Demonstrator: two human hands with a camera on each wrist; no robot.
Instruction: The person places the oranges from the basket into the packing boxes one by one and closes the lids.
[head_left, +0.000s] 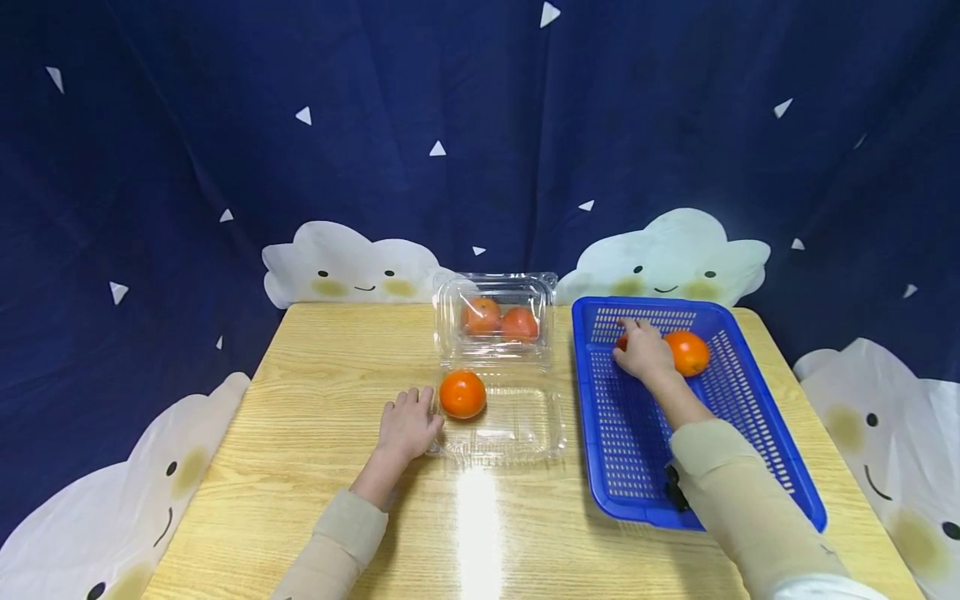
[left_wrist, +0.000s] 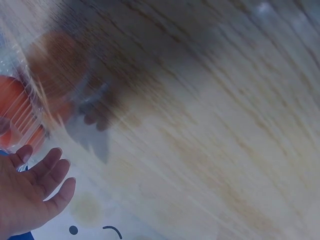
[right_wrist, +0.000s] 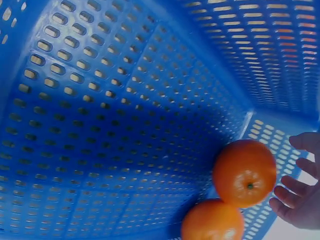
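Observation:
My left hand (head_left: 411, 423) is at the left edge of a clear plastic clamshell box (head_left: 525, 421), its fingers loosely bent and holding nothing. An orange (head_left: 462, 394) sits in the front part of the box, just right of those fingers. Through the clear plastic at the back, two duller oranges (head_left: 500, 321) show. Over the far end of a blue basket (head_left: 588, 417), my right hand (head_left: 647, 350) reaches down with spread fingers (right_wrist: 295, 185). They are right beside an orange (right_wrist: 245, 172), which the hand partly hides in the head view. Another orange (head_left: 686, 353) lies against it.
A wooden table (head_left: 337, 358) carries the box and the basket, with the basket on the right. Behind and at the sides hangs a dark blue curtain (head_left: 375, 125) with white cloud shapes. A small black object (head_left: 676, 487) shows beside the right sleeve.

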